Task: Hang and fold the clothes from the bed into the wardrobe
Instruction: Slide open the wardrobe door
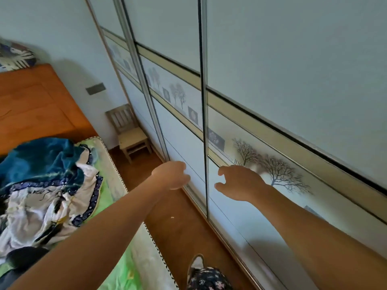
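Head view, rumpled clothes (41, 185) heaped on bed (109, 197)

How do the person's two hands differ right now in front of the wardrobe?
The left hand is loosely curled, its back toward the camera; the right hand is spread, thumb and fingers apart. The left hand sits left of the door edge, the right hand right of it. Both are empty, reaching toward the sliding doors.

A home bedroom: a bed (117, 197) with a wooden headboard (37, 105) and heaped clothes (44, 185) stands beside a sliding-door wardrobe (272, 70) printed with trees, a small wooden chair (130, 132) against the wall.
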Available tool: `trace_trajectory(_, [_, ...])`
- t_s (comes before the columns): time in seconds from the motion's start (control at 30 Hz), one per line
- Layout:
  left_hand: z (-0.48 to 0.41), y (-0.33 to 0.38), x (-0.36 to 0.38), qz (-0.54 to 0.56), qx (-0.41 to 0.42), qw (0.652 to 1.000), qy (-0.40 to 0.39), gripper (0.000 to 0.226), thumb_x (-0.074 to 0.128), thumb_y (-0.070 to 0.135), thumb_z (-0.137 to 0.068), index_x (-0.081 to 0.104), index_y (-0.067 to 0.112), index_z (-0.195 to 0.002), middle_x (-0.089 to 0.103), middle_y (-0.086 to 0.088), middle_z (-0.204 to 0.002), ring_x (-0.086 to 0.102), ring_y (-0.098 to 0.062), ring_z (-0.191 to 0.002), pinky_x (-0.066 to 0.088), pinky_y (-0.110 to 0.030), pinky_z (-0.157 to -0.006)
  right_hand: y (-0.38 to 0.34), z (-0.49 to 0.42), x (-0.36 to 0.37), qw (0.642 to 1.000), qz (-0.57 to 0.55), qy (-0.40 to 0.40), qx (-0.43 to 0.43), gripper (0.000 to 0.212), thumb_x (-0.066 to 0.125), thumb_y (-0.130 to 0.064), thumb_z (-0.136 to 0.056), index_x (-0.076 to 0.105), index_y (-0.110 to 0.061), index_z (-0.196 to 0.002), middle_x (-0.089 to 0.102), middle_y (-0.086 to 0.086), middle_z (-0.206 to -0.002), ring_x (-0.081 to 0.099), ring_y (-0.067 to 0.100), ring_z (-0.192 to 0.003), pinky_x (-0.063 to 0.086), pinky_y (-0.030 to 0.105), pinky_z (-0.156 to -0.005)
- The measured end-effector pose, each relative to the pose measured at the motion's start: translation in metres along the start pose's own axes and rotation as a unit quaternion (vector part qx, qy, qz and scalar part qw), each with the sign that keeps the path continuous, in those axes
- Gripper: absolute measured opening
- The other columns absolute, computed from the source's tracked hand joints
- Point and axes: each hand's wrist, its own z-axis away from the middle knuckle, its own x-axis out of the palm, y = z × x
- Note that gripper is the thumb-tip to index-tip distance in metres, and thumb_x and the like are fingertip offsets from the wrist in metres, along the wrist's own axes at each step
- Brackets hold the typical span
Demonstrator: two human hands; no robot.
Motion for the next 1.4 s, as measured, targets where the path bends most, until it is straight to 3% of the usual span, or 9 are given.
trace_trajectory(0.17, [-0.055, 0.012, -0.007, -0.032, 0.093, 0.995, -0.012, 0.055, 0.046, 0.045, -0.098, 0.042, 0.022, -0.148, 0.047, -0.003, -0.151, 0.047, -0.025, -0.135, 0.044, -0.044, -0.107, 0.008, -0.012, 0.003, 0.997, -0.009, 0.026, 0.069, 0.056, 0.047, -0.055, -0.093, 0.045, -0.029, -0.143, 0.059, -0.001, -0.131, 0.058, 0.024, -0.116, 0.053, 0.041, -0.090])
trace_trajectory(0.4, [-0.117, 0.025, -0.018, -0.106, 0.212, 0.970, -0.044, 0.052, 0.049, 0.046, -0.095, 0.047, 0.028, -0.144, 0.053, 0.000, -0.145, 0.051, -0.024, -0.131, 0.046, -0.043, -0.104, 0.001, -0.013, 0.022, 0.977, -0.056, 0.032, 0.203, 0.048, 0.049, -0.057, -0.093, 0.051, -0.030, -0.133, 0.062, -0.001, -0.123, 0.059, 0.022, -0.104, 0.051, 0.036, -0.084])
trace_trajectory(0.53, [-0.120, 0.040, -0.020, -0.140, 0.278, 0.948, -0.066, 0.053, 0.046, 0.048, -0.095, 0.045, 0.032, -0.145, 0.051, 0.003, -0.148, 0.050, -0.023, -0.133, 0.046, -0.043, -0.106, -0.003, 0.009, 0.027, 0.957, -0.074, 0.048, 0.278, 0.048, 0.050, -0.058, -0.093, 0.051, -0.034, -0.135, 0.059, -0.005, -0.132, 0.057, 0.022, -0.116, 0.050, 0.037, -0.090])
trace_trajectory(0.7, [-0.098, 0.065, -0.012, -0.151, 0.336, 0.927, -0.066, 0.054, 0.047, 0.051, -0.095, 0.044, 0.033, -0.146, 0.048, 0.006, -0.150, 0.047, -0.021, -0.135, 0.043, -0.039, -0.107, 0.003, 0.055, 0.034, 0.932, -0.079, 0.083, 0.343, 0.036, 0.051, -0.057, -0.091, 0.057, -0.034, -0.119, 0.063, -0.004, -0.116, 0.061, 0.022, -0.104, 0.045, 0.033, -0.075])
trace_trajectory(0.9, [-0.054, 0.087, -0.015, -0.133, 0.379, 0.915, -0.040, 0.054, 0.050, 0.051, -0.096, 0.044, 0.034, -0.146, 0.044, 0.008, -0.153, 0.044, -0.019, -0.139, 0.040, -0.039, -0.111, -0.001, 0.114, 0.026, 0.914, -0.071, 0.100, 0.387, 0.049, 0.050, -0.058, -0.093, 0.052, -0.030, -0.134, 0.061, 0.004, -0.128, 0.058, 0.027, -0.115, 0.051, 0.041, -0.094])
trace_trajectory(1.03, [-0.028, 0.110, -0.030, -0.127, 0.404, 0.905, -0.020, 0.052, 0.050, 0.051, -0.096, 0.045, 0.033, -0.145, 0.047, 0.005, -0.151, 0.045, -0.021, -0.137, 0.040, -0.042, -0.111, -0.004, 0.153, 0.015, 0.894, -0.078, 0.139, 0.419, 0.047, 0.052, -0.057, -0.091, 0.051, -0.036, -0.133, 0.060, 0.002, -0.133, 0.055, 0.027, -0.122, 0.050, 0.039, -0.095])
trace_trajectory(1.17, [-0.001, 0.131, -0.049, -0.115, 0.425, 0.898, -0.002, 0.053, 0.052, 0.052, -0.096, 0.045, 0.035, -0.146, 0.048, 0.005, -0.151, 0.044, -0.019, -0.138, 0.037, -0.042, -0.114, -0.008, 0.187, -0.006, 0.880, -0.073, 0.185, 0.430, 0.042, 0.052, -0.058, -0.091, 0.055, -0.035, -0.125, 0.063, -0.002, -0.126, 0.059, 0.025, -0.112, 0.051, 0.039, -0.093])
trace_trajectory(1.4, [0.050, 0.157, -0.107, -0.098, 0.472, 0.874, 0.054, 0.050, 0.052, 0.049, -0.095, 0.048, 0.033, -0.143, 0.053, 0.004, -0.146, 0.052, -0.020, -0.128, 0.043, -0.040, -0.108, -0.026, 0.230, -0.068, 0.857, -0.022, 0.261, 0.444, 0.051, 0.053, -0.065, -0.088, 0.053, -0.038, -0.131, 0.064, -0.007, -0.125, 0.059, 0.020, -0.115, 0.049, 0.040, -0.096])
